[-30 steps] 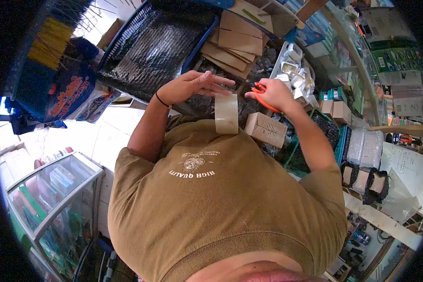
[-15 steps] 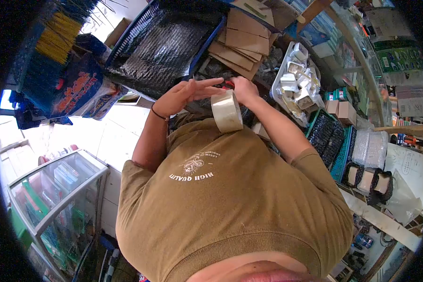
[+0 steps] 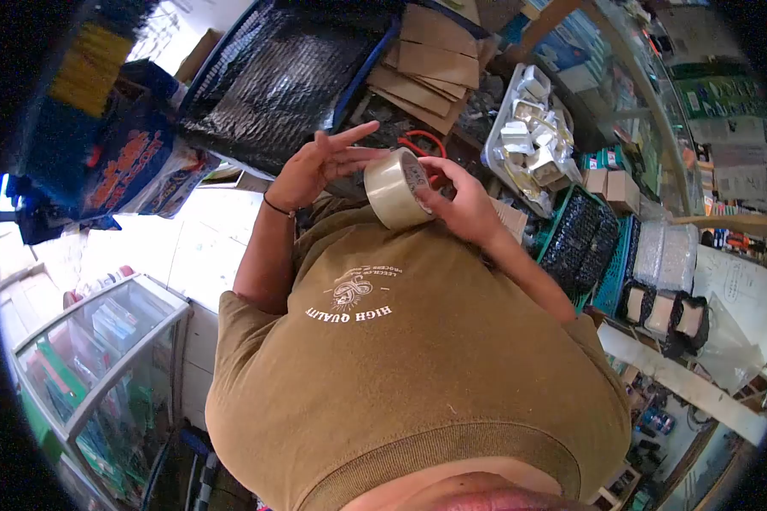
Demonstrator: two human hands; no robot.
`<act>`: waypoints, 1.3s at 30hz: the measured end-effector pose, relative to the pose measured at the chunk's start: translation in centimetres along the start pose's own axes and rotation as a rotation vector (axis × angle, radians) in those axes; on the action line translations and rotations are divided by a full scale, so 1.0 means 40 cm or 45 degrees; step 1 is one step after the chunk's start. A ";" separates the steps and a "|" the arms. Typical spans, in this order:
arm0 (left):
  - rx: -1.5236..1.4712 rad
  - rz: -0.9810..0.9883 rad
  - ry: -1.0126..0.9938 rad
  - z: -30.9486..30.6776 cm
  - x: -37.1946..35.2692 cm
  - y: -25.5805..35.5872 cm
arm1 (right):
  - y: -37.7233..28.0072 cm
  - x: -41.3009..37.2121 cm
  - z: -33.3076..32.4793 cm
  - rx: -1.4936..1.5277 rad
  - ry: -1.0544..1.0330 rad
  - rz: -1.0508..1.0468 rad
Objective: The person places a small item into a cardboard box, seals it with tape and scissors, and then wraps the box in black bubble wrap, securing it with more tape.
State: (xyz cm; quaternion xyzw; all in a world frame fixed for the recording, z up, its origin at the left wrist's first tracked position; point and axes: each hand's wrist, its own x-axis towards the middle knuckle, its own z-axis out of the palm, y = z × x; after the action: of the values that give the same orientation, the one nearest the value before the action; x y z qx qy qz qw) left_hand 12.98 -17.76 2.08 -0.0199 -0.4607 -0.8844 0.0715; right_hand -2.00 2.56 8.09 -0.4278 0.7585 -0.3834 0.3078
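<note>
A wide roll of clear packing tape (image 3: 392,198) is tilted in front of my chest, between my hands. My right hand (image 3: 467,207) grips its right side, fingers at the open core. My left hand (image 3: 302,177) is on the other side, fingers stretched out and apart, their tips close above the roll's upper edge. A black band circles the left wrist. Just beyond the roll, a red curved loop (image 3: 426,134), like a tool handle, shows beside my right fingers; the rest of it is hidden.
A blue basket (image 3: 368,72) lined with black bubble wrap stands ahead left, beside stacked cardboard pieces (image 3: 435,64). A white tray (image 3: 492,149) of metal parts and green baskets (image 3: 544,247) lie to the right. A glass display case (image 3: 102,358) stands at left.
My right hand has come back from the red loop to the tape roll's core. The roll has shifted slightly left and up. My left fingers have spread, and more of the red loop shows.
</note>
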 end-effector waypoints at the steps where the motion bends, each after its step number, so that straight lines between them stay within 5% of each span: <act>1: 0.029 0.004 -0.008 0.008 0.007 -0.003 | -0.010 -0.010 0.000 -0.007 0.059 0.015; 6: 0.162 -0.042 0.029 0.032 -0.008 -0.005 | -0.020 -0.043 0.017 -0.025 0.300 -0.234; 13: 0.127 -0.038 0.046 0.047 -0.039 -0.025 | -0.061 -0.064 0.039 0.130 -0.132 0.147; 24: -0.091 0.012 0.200 0.071 -0.019 -0.084 | 0.007 -0.071 -0.004 0.220 -0.114 0.099; 28: 0.162 0.085 0.613 0.105 -0.018 -0.083 | 0.038 -0.027 -0.031 -0.092 -0.048 -0.081; 31: 0.557 0.232 0.885 0.134 -0.028 -0.105 | 0.127 0.036 -0.015 -0.746 0.154 -0.527; 35: 1.058 0.507 1.101 0.200 -0.024 -0.112 | 0.243 0.094 0.023 -1.175 0.021 -0.464; 39: 1.517 0.681 1.237 0.279 -0.009 -0.086 | 0.237 0.056 0.001 -0.910 0.143 -0.500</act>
State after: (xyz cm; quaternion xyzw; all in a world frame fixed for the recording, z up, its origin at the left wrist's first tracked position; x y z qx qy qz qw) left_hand 12.48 -6.66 5.67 0.2979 -0.7513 -0.3535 0.4710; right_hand -6.89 3.79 -0.24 -0.6229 0.7634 -0.1699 0.0188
